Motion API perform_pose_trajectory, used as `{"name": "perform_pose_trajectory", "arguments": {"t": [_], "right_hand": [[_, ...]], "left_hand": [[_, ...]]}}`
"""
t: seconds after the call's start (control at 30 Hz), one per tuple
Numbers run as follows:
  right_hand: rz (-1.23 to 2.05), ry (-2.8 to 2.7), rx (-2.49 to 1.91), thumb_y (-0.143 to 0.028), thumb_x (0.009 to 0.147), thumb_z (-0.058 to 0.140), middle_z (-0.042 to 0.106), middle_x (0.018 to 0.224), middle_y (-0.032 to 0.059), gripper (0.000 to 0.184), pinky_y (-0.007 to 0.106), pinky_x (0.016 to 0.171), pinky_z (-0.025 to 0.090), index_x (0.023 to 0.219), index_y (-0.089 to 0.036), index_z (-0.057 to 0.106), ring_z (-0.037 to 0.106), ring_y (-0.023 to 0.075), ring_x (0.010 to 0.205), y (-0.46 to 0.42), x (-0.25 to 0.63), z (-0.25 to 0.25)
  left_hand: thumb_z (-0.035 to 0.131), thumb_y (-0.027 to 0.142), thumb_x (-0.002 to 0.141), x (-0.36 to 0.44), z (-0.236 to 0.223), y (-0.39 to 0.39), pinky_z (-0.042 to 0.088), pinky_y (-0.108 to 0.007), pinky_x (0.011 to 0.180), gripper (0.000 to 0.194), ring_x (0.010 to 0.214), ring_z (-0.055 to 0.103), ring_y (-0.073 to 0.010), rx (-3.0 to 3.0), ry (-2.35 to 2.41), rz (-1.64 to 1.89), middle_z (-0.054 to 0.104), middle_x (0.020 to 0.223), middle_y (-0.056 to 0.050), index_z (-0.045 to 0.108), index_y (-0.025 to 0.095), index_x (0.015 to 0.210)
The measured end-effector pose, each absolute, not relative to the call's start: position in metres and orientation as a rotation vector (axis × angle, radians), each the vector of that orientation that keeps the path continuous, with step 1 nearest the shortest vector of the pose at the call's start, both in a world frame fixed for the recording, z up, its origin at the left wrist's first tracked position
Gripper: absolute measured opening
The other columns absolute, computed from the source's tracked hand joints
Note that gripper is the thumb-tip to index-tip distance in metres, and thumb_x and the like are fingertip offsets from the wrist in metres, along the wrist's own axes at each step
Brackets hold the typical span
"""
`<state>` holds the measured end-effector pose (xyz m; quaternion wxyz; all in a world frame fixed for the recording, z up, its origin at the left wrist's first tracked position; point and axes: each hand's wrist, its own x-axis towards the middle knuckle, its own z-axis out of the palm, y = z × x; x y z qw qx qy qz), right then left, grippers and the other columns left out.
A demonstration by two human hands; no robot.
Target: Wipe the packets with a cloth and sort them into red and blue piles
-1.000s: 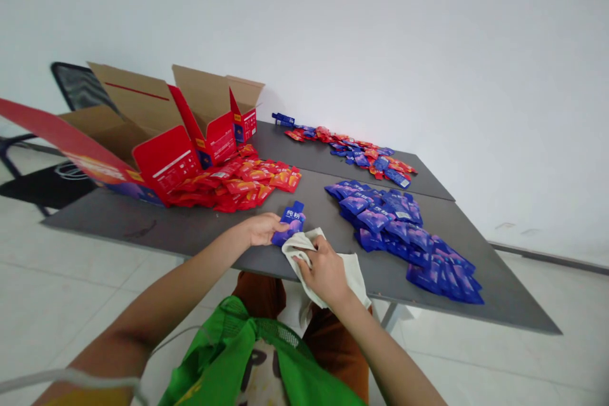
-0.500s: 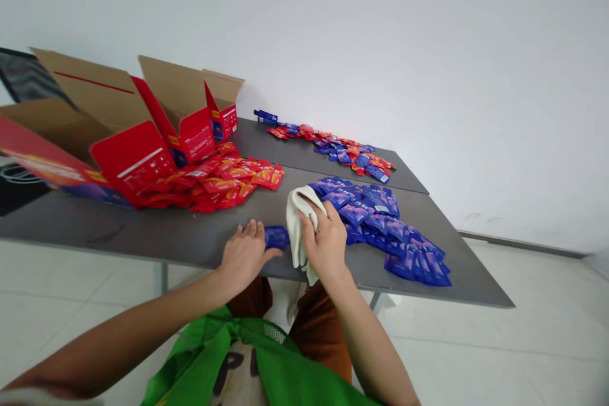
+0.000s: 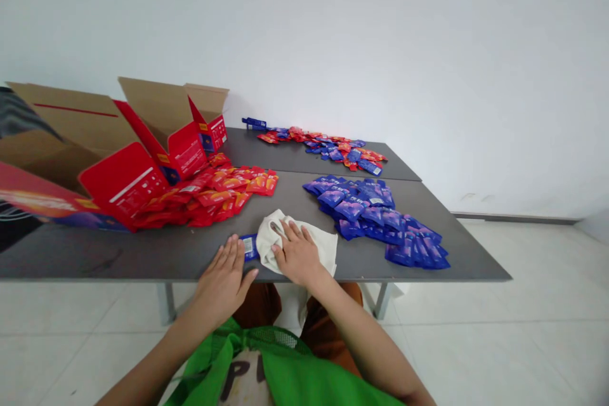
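Gray table (image 3: 295,193) by white wall (image 3: 428,76), tiled floor (image 3: 476,336), left hand (image 3: 224,279) flat against blue pouch (image 3: 250,248), right hand (image 3: 299,255) spread on pale cloth (image 3: 326,247).

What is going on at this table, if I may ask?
A person's right hand rests spread on a white cloth, beside a blue pouch lying on the grey table. The left hand lies flat at the pouch's other end. Red pouches lie piled by open boxes to the left; more blue pouches lie to the right.
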<state>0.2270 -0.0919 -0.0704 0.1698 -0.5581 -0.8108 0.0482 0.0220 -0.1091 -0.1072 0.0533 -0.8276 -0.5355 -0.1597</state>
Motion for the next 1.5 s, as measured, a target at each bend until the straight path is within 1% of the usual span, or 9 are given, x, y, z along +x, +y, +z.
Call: {"name": "perform_pose_trajectory", "arguments": {"t": [0.13,0.37,0.53,0.67,0.77,0.97,1.2,1.37,1.5], "right_hand": [[0.141,-2.313,-1.52,-0.054,0.096,0.035,0.026,0.154,0.0064,0.056,0.049,0.113,0.014,0.146,-0.028,0.033,0.018,0.0256,0.142,-0.099,0.227,-0.066],[0.212,-2.588,-1.136,-0.058,0.094,0.036,0.032,0.152,0.0063,0.061,0.046,0.115,0.015,0.145,-0.024,0.035,0.022,0.0207,0.141,-0.088,0.19,-0.063],[0.142,-2.444,-1.198,-0.048,0.097,0.038,0.038,0.148,0.0031,0.048,0.042,0.113,0.021,0.141,-0.03,0.042,0.031,0.0195,0.138,-0.095,0.222,-0.069],[0.152,-2.338,-1.327,-0.048,0.093,0.045,0.039,0.147,0.0086,0.056,0.043,0.112,0.022,0.142,-0.023,0.04,0.031,0.0235,0.138,-0.1,0.237,-0.073],[0.131,-2.457,-1.199,-0.053,0.088,0.051,0.038,0.148,0.0104,0.064,0.043,0.114,0.018,0.142,-0.019,0.04,0.024,0.0242,0.141,-0.094,0.22,-0.07],[0.047,-2.714,-0.941,-0.05,0.092,0.047,0.045,0.144,0.0069,0.051,0.038,0.113,0.021,0.134,-0.022,0.049,0.032,0.0174,0.137,-0.075,0.203,-0.067],[0.222,-2.387,-1.354,-0.026,0.09,0.048,0.071,0.103,-0.0007,0.027,0.027,0.082,0.044,0.112,-0.028,0.063,0.064,0.0164,0.094,-0.102,0.204,-0.059],[0.229,-1.804,-1.79,-0.024,0.092,0.042,0.07,0.092,0.0005,0.03,0.024,0.065,0.039,0.114,-0.029,0.062,0.064,0.0171,0.08,-0.107,0.225,-0.029],[0.073,-1.539,-2.006,-0.025,0.097,0.035,0.067,0.096,0.0034,0.035,0.024,0.065,0.037,0.124,-0.029,0.057,0.062,0.0165,0.08,-0.097,0.262,-0.016]], "left_hand": [[0.038,0.045,0.09,0.004,-0.107,-0.102,0.033,-0.047,0.11,0.065,0.138,0.032,-0.0312,-2.577,-1.488,-0.443,0.038,0.144,-0.025,0.047,-0.002,0.134],[0.066,0.039,0.071,-0.013,-0.084,-0.095,0.027,-0.052,0.113,0.064,0.142,0.022,-0.0325,-2.796,-1.351,-0.261,0.05,0.14,-0.015,0.058,0.014,0.129],[0.045,0.005,0.066,-0.01,-0.076,-0.098,0.039,-0.052,0.104,0.074,0.141,0.022,-0.0317,-2.649,-1.511,0.08,0.037,0.149,-0.01,0.046,0.015,0.14],[0.042,0.002,0.059,-0.006,-0.065,-0.106,0.017,-0.061,0.112,0.086,0.144,0.009,-0.0298,-2.513,-1.35,0.085,0.026,0.153,-0.005,0.041,0.018,0.144],[0.046,0.007,0.059,-0.005,-0.062,-0.107,0.009,-0.06,0.114,0.076,0.145,0.008,-0.0282,-2.463,-1.295,0.05,0.039,0.148,-0.005,0.055,0.019,0.133],[0.046,0.01,0.057,-0.01,-0.07,-0.095,0.018,-0.056,0.115,0.063,0.143,0.021,-0.0257,-2.509,-1.305,0.061,0.063,0.125,0.003,0.071,0.034,0.109],[0.041,-0.002,0.056,-0.001,-0.058,-0.096,0.016,-0.049,0.116,0.078,0.143,0.019,-0.0223,-2.598,-1.31,0.261,0.044,0.144,-0.006,0.06,0.02,0.128],[0.04,0.003,0.064,0.001,-0.067,-0.09,-0.002,-0.057,0.115,0.067,0.137,0.035,-0.0271,-2.623,-1.44,0.074,0.051,0.138,-0.013,0.059,0.013,0.127],[0.037,0.022,0.083,-0.008,-0.074,-0.067,0.024,-0.049,0.115,0.05,0.13,0.046,-0.0254,-2.546,-1.619,-0.402,0.058,0.132,-0.013,0.058,0.011,0.126]]}}
